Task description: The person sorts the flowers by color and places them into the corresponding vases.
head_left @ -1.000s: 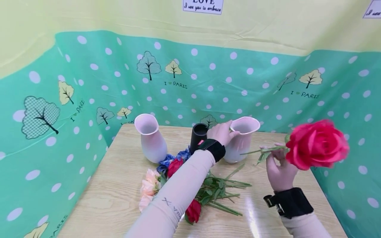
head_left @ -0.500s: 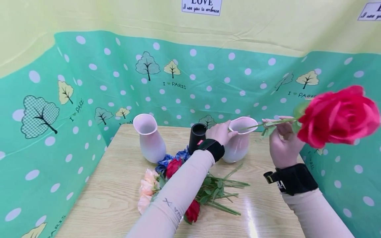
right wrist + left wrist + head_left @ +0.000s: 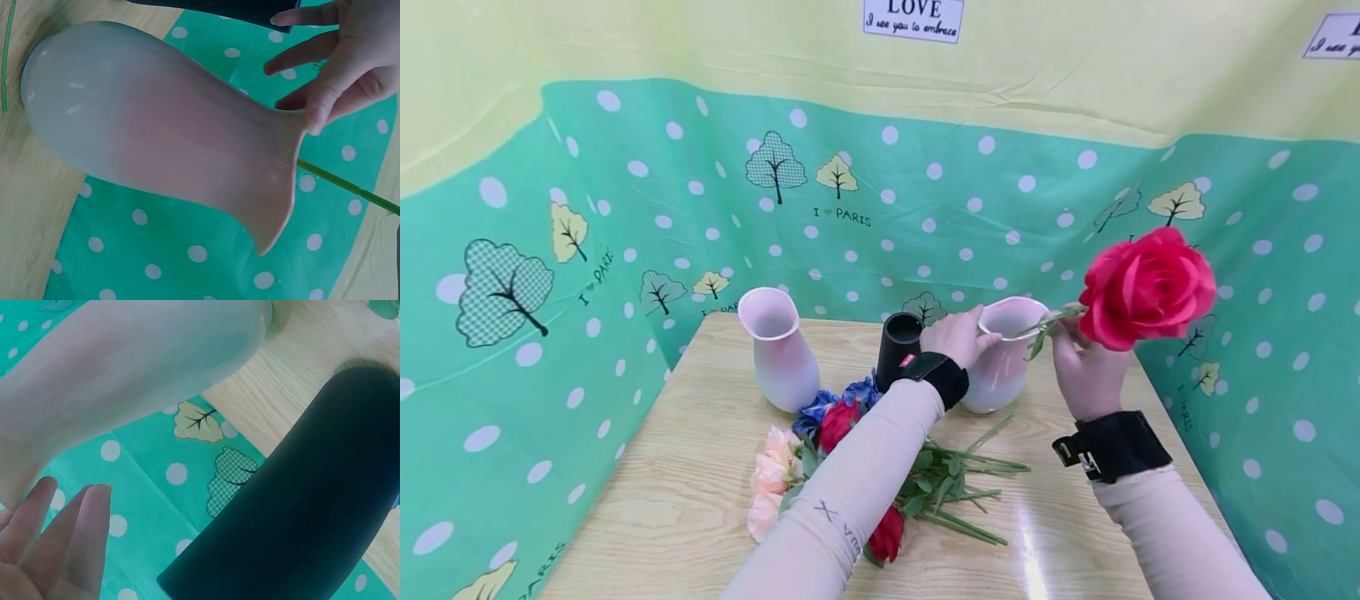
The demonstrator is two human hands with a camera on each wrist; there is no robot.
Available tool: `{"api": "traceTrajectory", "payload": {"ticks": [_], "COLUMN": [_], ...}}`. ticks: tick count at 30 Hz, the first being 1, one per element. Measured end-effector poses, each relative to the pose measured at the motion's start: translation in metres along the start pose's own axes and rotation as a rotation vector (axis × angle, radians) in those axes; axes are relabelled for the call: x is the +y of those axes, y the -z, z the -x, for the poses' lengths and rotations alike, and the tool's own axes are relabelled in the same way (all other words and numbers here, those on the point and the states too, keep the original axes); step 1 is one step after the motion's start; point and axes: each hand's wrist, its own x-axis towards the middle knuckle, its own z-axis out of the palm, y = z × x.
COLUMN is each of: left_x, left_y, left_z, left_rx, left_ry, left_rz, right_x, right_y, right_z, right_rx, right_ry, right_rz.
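My left hand [image 3: 955, 335] pinches the rim of the right-hand white-and-pink vase [image 3: 996, 379], which stands upright at the back of the table. In the right wrist view, the left thumb lies outside the flared lip, with the other fingers [image 3: 306, 53] behind it. My right hand [image 3: 1092, 375] holds an artificial red rose [image 3: 1148, 287] by its stem, close below the bloom. The rose's green stem [image 3: 350, 186] slants into the vase mouth. Only fingers of the left hand [image 3: 59, 544] show in the left wrist view, beside the vase neck.
A black cylinder [image 3: 897, 354] stands just left of the held vase. Farther left is a second white-and-pink vase [image 3: 786, 367]. Peach flowers [image 3: 769, 475], blue flowers [image 3: 820, 408] and red roses [image 3: 887, 533] lie under the left forearm, stems [image 3: 970, 525] pointing right. Dotted cloth hangs behind.
My right hand has raised the rose and moved it left, bringing the stem end from beside the vase into its mouth. The left hand has stayed at the rim.
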Motion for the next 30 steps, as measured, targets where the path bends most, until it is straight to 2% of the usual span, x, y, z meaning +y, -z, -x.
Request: {"api": "traceTrajectory", "payload": {"ticks": [8,11,18,23,25,27,28,29,30], "left_x": [-0.001,-0.001,0.000,0.000,0.000,0.000,0.000,0.000,-0.001], "left_y": [-0.001,-0.001,-0.002,-0.003,-0.003,-0.003,-0.003,-0.003,-0.003], "left_z": [0.001,0.001,0.000,-0.001,-0.001,0.000,0.000,0.000,0.000], "left_rx": [0.005,0.008,0.012,0.001,-0.002,0.000,0.000,-0.001,0.001], "left_ry": [-0.004,-0.005,0.001,0.004,0.005,0.004,0.000,-0.001,-0.002], "left_rz": [-0.011,-0.019,-0.016,-0.017,-0.020,-0.018,-0.015,-0.012,-0.008], "right_x": [0.018,0.025,0.038,0.038,0.039,0.051,0.054,0.074,0.093], "right_y": [-0.012,-0.017,-0.025,-0.027,-0.027,-0.027,-0.025,-0.024,-0.024], "right_z": [0.000,0.001,0.004,0.006,0.007,0.008,0.009,0.012,0.014], "right_rx": [-0.052,-0.078,-0.159,-0.215,-0.225,-0.229,-0.239,-0.231,-0.235], "right_ry": [0.059,0.051,-0.021,-0.068,-0.085,-0.100,-0.068,-0.024,-0.001], "right_rz": [0.149,0.186,0.228,0.243,0.227,0.169,0.151,0.109,0.017]}}
